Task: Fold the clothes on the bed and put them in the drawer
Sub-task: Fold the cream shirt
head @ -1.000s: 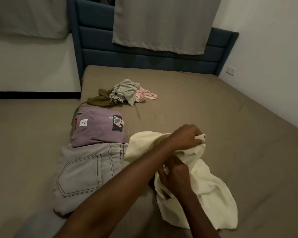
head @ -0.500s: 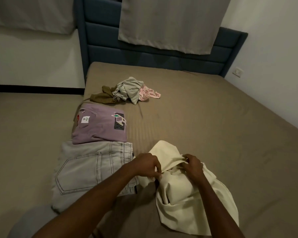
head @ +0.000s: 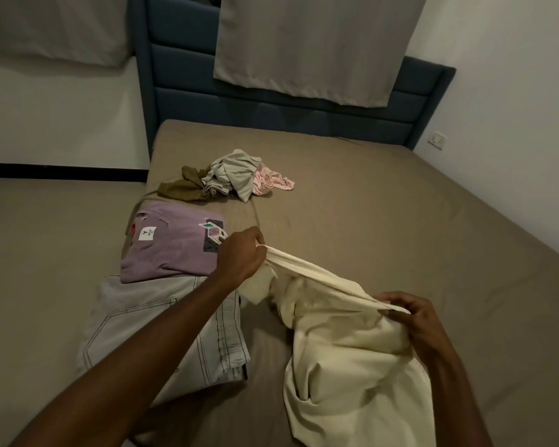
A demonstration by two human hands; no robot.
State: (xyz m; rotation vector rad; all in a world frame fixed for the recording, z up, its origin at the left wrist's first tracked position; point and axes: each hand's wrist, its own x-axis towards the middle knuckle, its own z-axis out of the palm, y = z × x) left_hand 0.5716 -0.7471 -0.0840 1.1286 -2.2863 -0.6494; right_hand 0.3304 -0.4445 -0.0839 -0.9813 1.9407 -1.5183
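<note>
The cream garment (head: 355, 356) lies at five o'clock on the bed (head: 384, 227), its top edge stretched taut between two hands. The left hand (head: 239, 258) grips one end in curled fingers; the right hand (head: 407, 312) pinches the other. At nine o'clock lie folded grey jeans (head: 136, 327), a folded purple shirt (head: 171, 246) beyond; at twelve, an unfolded heap (head: 229, 175).

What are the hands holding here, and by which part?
Both the left hand and right hand pinch the cream garment along its top edge, stretched between them.
</note>
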